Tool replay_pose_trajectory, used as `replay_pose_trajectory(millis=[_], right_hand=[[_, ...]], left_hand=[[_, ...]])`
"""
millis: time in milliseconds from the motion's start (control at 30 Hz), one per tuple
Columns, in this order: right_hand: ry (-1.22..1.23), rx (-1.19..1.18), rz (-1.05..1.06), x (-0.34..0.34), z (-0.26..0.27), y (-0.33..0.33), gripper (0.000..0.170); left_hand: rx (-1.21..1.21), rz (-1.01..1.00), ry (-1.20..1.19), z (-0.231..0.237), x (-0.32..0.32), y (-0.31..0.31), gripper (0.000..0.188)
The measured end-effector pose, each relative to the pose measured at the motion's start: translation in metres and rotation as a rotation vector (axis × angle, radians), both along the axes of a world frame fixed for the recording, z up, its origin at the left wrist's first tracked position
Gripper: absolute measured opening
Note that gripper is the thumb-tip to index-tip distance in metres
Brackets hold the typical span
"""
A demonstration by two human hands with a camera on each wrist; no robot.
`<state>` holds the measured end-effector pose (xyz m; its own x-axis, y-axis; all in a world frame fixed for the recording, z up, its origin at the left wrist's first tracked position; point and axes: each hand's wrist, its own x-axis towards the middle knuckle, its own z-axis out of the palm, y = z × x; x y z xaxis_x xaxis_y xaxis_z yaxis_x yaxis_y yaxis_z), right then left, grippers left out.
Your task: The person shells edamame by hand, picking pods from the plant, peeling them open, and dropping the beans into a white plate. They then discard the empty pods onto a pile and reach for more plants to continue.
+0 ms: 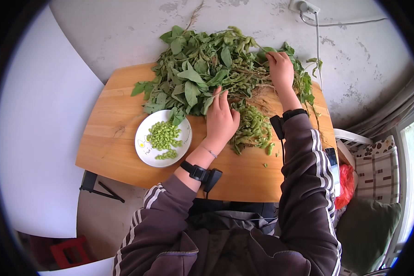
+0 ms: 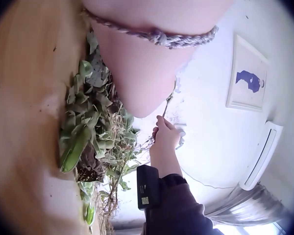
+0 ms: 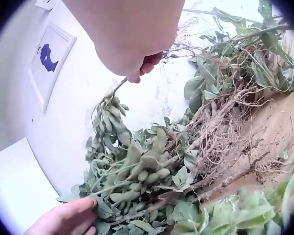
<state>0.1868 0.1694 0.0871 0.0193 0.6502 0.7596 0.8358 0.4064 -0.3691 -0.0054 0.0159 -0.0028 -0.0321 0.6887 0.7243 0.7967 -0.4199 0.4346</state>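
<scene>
A heap of uprooted soybean plants (image 1: 193,69), with leaves, pods and roots, covers the far side of the wooden table. My right hand (image 1: 281,69) is raised at the heap's right, gripping the root end of a soybean plant stem (image 3: 121,84); pods (image 3: 108,120) hang along it in the right wrist view. My left hand (image 1: 221,118) reaches into the heap's near edge, fingers extended and touching the leaves (image 1: 191,89), thumb apart. Its fingertips are partly hidden by foliage. Just right of it lies a pile of green pods (image 1: 253,129).
A white plate (image 1: 145,158) with shelled green beans (image 1: 163,135) stands left of my left hand. Bare roots (image 3: 225,127) and soil lie at the heap's right. A phone (image 1: 332,161) is at the table's right edge, and a power strip (image 1: 304,7) hangs on the wall.
</scene>
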Motion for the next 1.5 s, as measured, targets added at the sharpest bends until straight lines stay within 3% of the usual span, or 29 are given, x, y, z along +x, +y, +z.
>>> replay_pose_trajectory(millis=[233,333,433,533,567,667,700,800,933,1033,1133,1233,1333,1500], right_hand=[[0.009,-0.104,0.151,0.013,-0.018,0.009,0.021],[-0.211,0.138,0.060,0.014,-0.039,0.013,0.020],[-0.303,0.100,0.179,0.009,-0.035,-0.012,0.020],[-0.312,-0.258,0.578,0.011,-0.048,-0.026,0.020],[-0.478,-0.270,0.591,0.013,-0.057,-0.023,0.021],[-0.381,-0.438,0.450,0.006,-0.064,-0.035,0.021],[-0.188,-0.491,0.510,0.007,-0.067,-0.028,0.021],[-0.069,-0.205,0.293,0.011,-0.074,-0.016,0.019],[-0.541,-0.311,0.152,0.016,-0.078,-0.014,0.019],[-0.630,-0.283,0.083,0.015,-0.067,-0.018,0.018],[-0.476,-0.103,0.155,0.013,-0.067,-0.018,0.015],[-0.426,-0.182,0.127,0.010,-0.058,-0.021,0.012],[-0.414,-0.113,0.162,0.010,-0.054,-0.021,0.013],[-0.093,-0.087,0.254,0.007,-0.050,-0.013,0.018]], left_hand=[[-0.071,-0.033,-0.082,-0.006,0.000,0.004,0.057],[-0.005,0.005,-0.093,-0.006,-0.002,0.006,0.058],[0.054,0.084,-0.100,-0.007,-0.003,0.009,0.060],[0.053,0.084,-0.133,-0.010,-0.007,0.012,0.063],[0.041,0.080,-0.155,-0.013,-0.007,0.012,0.063],[0.028,0.068,-0.201,-0.014,-0.006,0.014,0.064],[0.036,0.067,-0.201,-0.015,-0.006,0.014,0.064],[0.055,0.079,-0.201,-0.016,-0.007,0.015,0.066],[0.007,0.065,-0.203,-0.016,-0.008,0.015,0.070],[0.013,0.027,-0.182,-0.018,-0.008,0.016,0.072],[-0.002,0.011,-0.192,-0.018,-0.009,0.016,0.073],[0.020,0.025,-0.169,-0.016,-0.008,0.016,0.073],[-0.034,-0.009,-0.189,-0.015,-0.008,0.014,0.071],[0.035,-0.002,-0.124,-0.018,-0.008,0.016,0.069]])
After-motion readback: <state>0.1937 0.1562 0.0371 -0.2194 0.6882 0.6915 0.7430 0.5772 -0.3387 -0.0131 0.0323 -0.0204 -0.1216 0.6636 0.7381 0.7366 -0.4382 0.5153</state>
